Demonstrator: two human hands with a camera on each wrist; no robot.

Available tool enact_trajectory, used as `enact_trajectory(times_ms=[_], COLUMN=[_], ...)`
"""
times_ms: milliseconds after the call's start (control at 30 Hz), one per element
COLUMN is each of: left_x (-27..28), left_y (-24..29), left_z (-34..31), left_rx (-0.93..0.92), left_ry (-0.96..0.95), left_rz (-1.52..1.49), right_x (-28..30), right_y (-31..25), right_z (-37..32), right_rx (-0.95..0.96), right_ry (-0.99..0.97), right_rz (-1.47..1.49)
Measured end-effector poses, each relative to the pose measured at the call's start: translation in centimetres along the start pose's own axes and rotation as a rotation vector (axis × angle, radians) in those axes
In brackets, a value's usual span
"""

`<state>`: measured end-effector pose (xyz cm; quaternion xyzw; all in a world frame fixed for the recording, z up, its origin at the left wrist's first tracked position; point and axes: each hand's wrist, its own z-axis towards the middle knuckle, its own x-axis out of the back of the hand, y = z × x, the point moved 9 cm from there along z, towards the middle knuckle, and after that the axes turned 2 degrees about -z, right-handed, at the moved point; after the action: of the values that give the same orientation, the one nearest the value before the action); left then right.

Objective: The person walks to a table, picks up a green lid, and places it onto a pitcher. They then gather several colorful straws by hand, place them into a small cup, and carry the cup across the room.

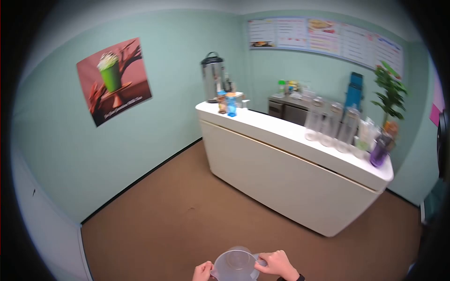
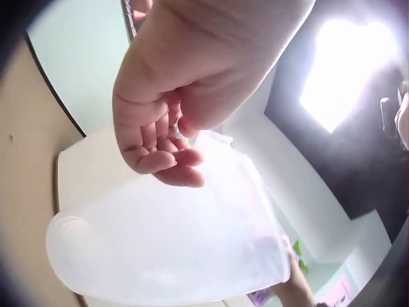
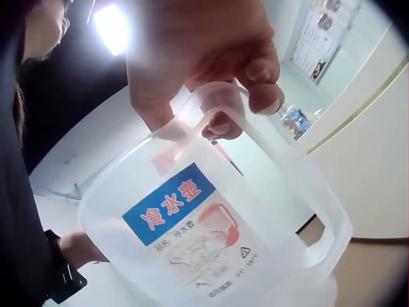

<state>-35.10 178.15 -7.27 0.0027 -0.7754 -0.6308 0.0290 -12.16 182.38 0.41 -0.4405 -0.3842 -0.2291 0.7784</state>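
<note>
A translucent plastic water jug (image 1: pixel 226 269) is held low in front of me, its open mouth facing up in the head view. My right hand (image 1: pixel 277 263) grips the jug's handle, with fingers curled round its upper part in the right wrist view. A blue and white label (image 3: pixel 170 203) marks the jug's side near that handle. On the opposite side, my left hand (image 1: pixel 202 270) pinches the jug at its rim. The left wrist view shows those curled fingers (image 2: pixel 176 167) against the upper edge, over the jug's cloudy wall (image 2: pixel 160 246).
Ahead stands a white counter (image 1: pixel 276 166) with rounded ends. It bears a steel urn (image 1: pixel 213 77), a blue bottle (image 1: pixel 231 107), several tall clear containers (image 1: pixel 332 125) and a purple cup (image 1: pixel 378 153). Brown floor (image 1: pixel 173 213) lies between; a leafy plant (image 1: pixel 390 93) is at right.
</note>
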Motion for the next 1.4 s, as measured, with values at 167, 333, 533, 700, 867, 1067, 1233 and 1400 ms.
enact_trajectory(times_ms=[167,333,533,700,867,1067,1233,1400], left_x=[7.9,16.5,30.7,37.2,40.5,49.2,56.3,62.1], left_y=[-3.5,-2.1,-4.2,1.3,2.6,4.5,12.9,11.8], left_z=[6.0,13.3,24.9,33.5,45.3,61.4,70.2,78.9], left_rx=[0.211,0.059,0.14,0.134,0.033,-0.028,-0.007,-0.036], left_ry=[0.223,0.305,0.379,0.492,0.524,0.613,0.53,0.578], left_rz=[-0.332,-0.25,-0.15,0.016,-0.087,0.074,0.117,0.014], right_x=[-7.9,-16.3,-23.8,-27.6,-31.5,-39.6,-43.1,-45.2], right_y=[-0.6,-2.7,-7.1,-6.9,-2.5,0.4,-1.5,-3.8], right_z=[13.1,24.7,37.9,48.1,58.3,74.3,89.1,100.3], right_rx=[0.095,0.135,0.229,0.141,-0.02,0.074,0.192,0.324], right_ry=[-0.093,-0.22,-0.357,-0.4,-0.284,-0.357,-0.314,-0.326], right_rz=[0.041,-0.025,0.031,0.055,0.091,0.165,0.12,0.108])
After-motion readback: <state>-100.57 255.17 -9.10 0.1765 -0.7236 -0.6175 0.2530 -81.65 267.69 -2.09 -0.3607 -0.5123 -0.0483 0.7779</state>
